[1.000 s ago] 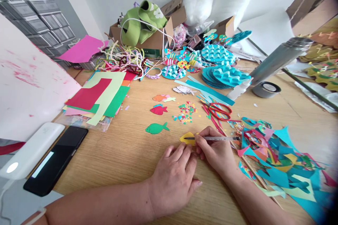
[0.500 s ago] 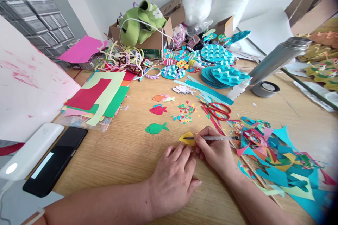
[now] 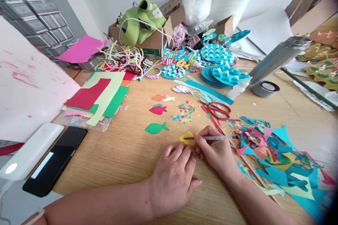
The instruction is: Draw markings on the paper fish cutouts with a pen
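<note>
My right hand (image 3: pixel 215 151) grips a slim pen (image 3: pixel 216 137), its tip resting on a small yellow paper piece (image 3: pixel 186 137). Part of the yellow piece is hidden under the fingers. My left hand (image 3: pixel 173 179) lies flat with fingers spread, its fingertips at the lower edge of the yellow piece. Up and to the left lie a green paper fish (image 3: pixel 155 128), a red one (image 3: pixel 158 109) and an orange one (image 3: pixel 160 97). A white fish with drawn lines (image 3: pixel 183 89) is farther back.
Red-handled scissors (image 3: pixel 218 110) and paper scraps (image 3: pixel 280 158) lie to the right. A phone (image 3: pixel 55 161) and coloured sheets (image 3: pixel 92 95) are on the left. Behind stand a glue bottle (image 3: pixel 239 89), a steel flask (image 3: pixel 280 59) and blue wavy discs (image 3: pixel 224 75).
</note>
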A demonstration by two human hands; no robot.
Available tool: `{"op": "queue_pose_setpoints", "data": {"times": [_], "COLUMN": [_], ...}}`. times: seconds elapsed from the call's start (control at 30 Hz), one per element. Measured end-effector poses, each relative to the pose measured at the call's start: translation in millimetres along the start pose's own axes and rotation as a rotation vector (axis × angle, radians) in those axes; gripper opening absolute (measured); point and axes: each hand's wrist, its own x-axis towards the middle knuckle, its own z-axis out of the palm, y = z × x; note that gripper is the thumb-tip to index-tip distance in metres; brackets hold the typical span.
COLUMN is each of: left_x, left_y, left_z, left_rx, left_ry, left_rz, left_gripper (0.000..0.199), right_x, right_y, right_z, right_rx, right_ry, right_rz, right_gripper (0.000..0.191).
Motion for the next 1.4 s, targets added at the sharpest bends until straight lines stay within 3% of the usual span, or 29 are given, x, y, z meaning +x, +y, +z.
{"op": "queue_pose_setpoints", "data": {"times": [1.4], "left_x": [0.3], "left_y": [3.3], "left_z": [-7.2], "left_rx": [-0.013], "left_ry": [-0.042], "left_rz": [-0.038], "left_gripper": [0.048], "right_x": [-0.1], "right_y": [-0.8], "right_z": [0.1], "right_rx": [0.007], "right_ry": [-0.01], "right_rz": [-0.003], "right_gripper": [0.023]}}
